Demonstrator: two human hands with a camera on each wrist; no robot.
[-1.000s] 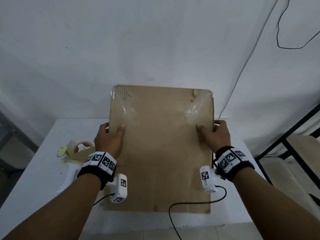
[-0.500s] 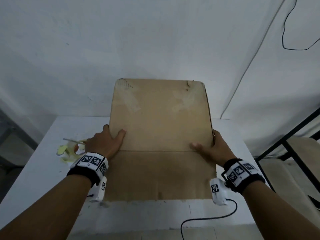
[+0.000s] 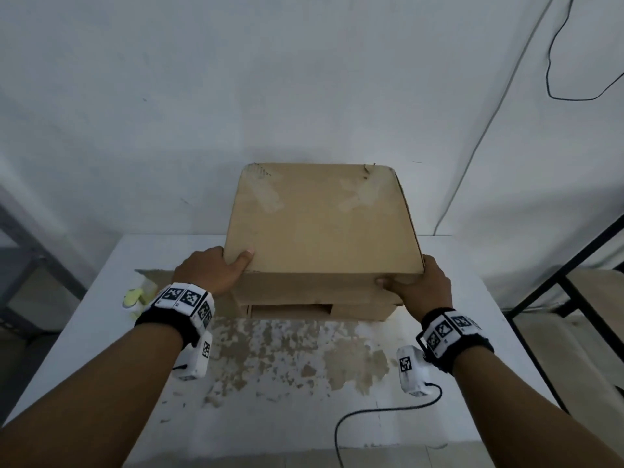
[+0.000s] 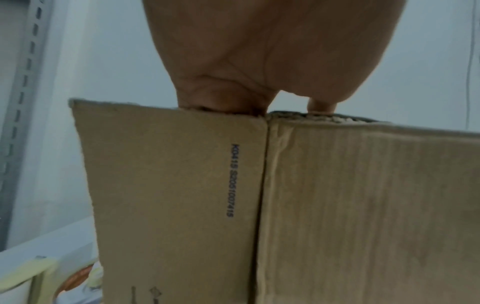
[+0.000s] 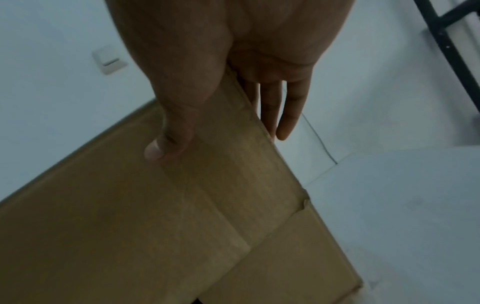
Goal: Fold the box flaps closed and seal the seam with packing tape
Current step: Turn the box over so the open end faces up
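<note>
A brown cardboard box [image 3: 320,224] stands at the back of the white table [image 3: 304,423], with a broad plain face up and old tape marks near its far corners. Loose flaps show under its near side. My left hand [image 3: 209,270] grips the near left corner, thumb on the top face. My right hand [image 3: 422,285] grips the near right corner. In the right wrist view its thumb [image 5: 168,144] presses on the box [image 5: 155,226] and the fingers lie along the side. The left wrist view shows the box [image 4: 337,205] with printed code, and a tape roll [image 4: 75,281] beside it.
Yellowish tape scraps [image 3: 135,297] lie left of the box. The table's middle is scuffed brown. A black cable [image 3: 371,413] runs over the near edge. A black metal frame [image 3: 574,265] stands right, a grey shelf post [image 3: 27,244] left, the wall close behind.
The box has tipped away from me, so the face that stood upright now lies on top. Both hands slid down to its near corners. Bare scuffed table now shows in front.
</note>
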